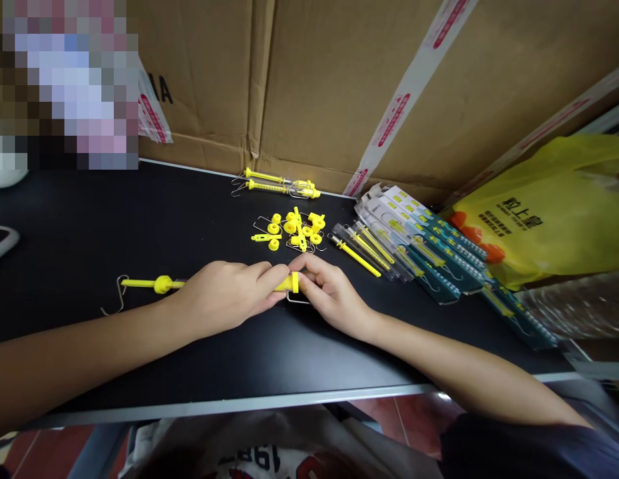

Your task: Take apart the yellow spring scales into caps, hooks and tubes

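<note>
A slim yellow plastic spring scale with a round collar and a bent wire hook (pixel 162 285) lies level across the centre-left of the frame, hook end to the left. The left hand (pixel 234 289) is closed around its middle, fingers wrapped over so that most of the barrel is hidden. The right hand (pixel 334 293) has its thumb and index finger drawn in close together on the yellow end cap (pixel 295 282) at centre; how firmly they press cannot be told. A thin metal wire loop (pixel 298 301) sticks out beneath the cap.

Just above the hands, at the middle of the frame, is a loose pile of small yellow plastic caps, rings and wire pieces (pixel 303 229). Above that, two hooked yellow scales (pixel 269 188) lie side by side. Right of the pile, clear tubes with yellow rods (pixel 359 256) rest beside overlapping printed white-and-teal packages (pixel 429 246). A translucent yellow plastic bag (pixel 554 199) fills the right edge.

All this stands on a black tabletop with a grey edge (pixel 164 226). Brown cardboard (pixel 319 86) with white-and-red tape fills the top.
</note>
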`<state>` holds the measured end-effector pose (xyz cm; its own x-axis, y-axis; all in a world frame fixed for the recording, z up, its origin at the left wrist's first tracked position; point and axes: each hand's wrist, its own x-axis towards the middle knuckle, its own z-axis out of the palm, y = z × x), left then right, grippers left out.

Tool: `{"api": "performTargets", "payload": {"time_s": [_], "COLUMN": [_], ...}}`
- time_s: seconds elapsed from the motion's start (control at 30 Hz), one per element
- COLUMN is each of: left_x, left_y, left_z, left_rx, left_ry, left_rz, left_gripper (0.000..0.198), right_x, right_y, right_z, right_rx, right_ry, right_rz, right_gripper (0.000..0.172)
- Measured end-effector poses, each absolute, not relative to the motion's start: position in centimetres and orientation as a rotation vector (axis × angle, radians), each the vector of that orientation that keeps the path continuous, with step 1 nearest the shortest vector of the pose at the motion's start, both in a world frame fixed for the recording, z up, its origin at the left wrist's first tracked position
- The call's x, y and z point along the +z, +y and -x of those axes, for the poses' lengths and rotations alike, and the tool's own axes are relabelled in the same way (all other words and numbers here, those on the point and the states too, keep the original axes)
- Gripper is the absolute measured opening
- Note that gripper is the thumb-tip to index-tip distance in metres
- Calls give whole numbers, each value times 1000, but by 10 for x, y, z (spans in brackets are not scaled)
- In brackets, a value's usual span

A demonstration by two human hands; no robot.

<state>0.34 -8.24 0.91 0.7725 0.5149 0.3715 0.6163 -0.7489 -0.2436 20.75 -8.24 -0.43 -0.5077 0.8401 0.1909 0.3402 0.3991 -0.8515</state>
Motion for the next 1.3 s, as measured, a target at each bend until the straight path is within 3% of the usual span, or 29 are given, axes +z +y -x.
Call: {"api": "performTargets", "payload": {"time_s": [0.57,0.87,1.1,1.3], "left_x": [9,10,9,8], "left_y": [-83,-79,-76,-74], "left_z": [-8,-4,-1,1], "left_rx": [-494,-522,-519,-518], "left_ry": [-1071,-1146,-1188,-1197], "left_rz": [2495,2503,2551,2615], "left_gripper": [22,21,22,21], "right_x": [-1,3,3,4], "right_y": [-84,-82,-67,-57], "right_z": [-201,-204,-215,-223], "right_rx": [1294,1166,793,280], "right_ry": [-1763,-1947,-2181,-2308], "right_rz": [1043,1102,1234,1333], "right_gripper": [25,18,13,28]}}
